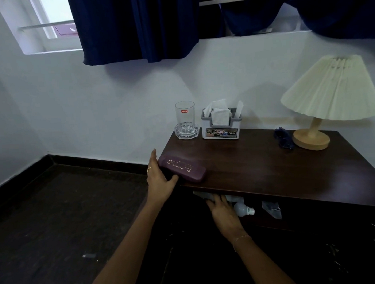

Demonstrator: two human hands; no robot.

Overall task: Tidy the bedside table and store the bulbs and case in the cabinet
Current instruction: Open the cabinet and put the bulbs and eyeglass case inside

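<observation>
Bench [271, 169], dark wood, against the white wall; I logged its load from my remote station.
Cabinet [296, 216], under the bench top, front open, dark inside.
Lamp [330, 89], pleated cream shade on a round wooden base, at the back right of the bench.
Left grip [160, 176], at the bench's left edge, clasped the case: thumb across its near side, fingers up along its left end.
Right grip [225, 214], inside the cabinet just under the top, fingers loose over a pale wrapping [198, 195], held nothing I could see.
Case [186, 170], purple with gold lettering, lay flat near the bench's front left corner.
Napkin holder [222, 131], grey, stuffed with white napkins, at the back, just right of the glass.
Glass [185, 117], clear, upright on a glass coaster [186, 134].
Bulb [243, 211], white, lay on its side in the cabinet, just beside the right grip.
Blue object [283, 138], small and dark, was beside the lamp base; I could not tell what it was.
</observation>
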